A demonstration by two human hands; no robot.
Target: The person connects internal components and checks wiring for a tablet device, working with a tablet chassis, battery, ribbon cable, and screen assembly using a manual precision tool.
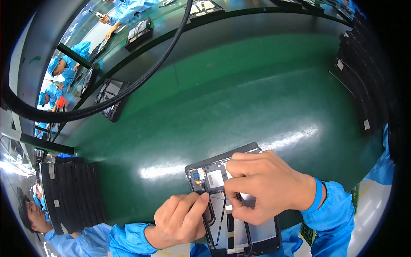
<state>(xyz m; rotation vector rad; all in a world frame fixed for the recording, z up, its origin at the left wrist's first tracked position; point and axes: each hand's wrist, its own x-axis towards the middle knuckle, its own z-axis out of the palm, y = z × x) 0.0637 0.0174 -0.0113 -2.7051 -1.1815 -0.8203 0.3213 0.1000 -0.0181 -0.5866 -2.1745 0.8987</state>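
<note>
An opened tablet [220, 214] lies in front of me at the table's near edge, its inside facing up. Light silver panels, black strips and small circuit parts show in it. At its left edge my left hand [182, 218] is closed, with thumb and index finger gripping the rim. Over the upper middle of the tablet is my right hand [265, 184], fingers curled into a pinch. What lies between those fingertips is hidden. A blue band [317, 195] circles my right wrist, above the blue sleeve.
Stacks of black trays stand at the left [72, 195] and right [364, 77] of the green table [222, 98]. A thick black cable [160, 64] loops across the upper left. Another opened device [112, 96] sits at the far left. Co-workers in blue work beyond and at the left.
</note>
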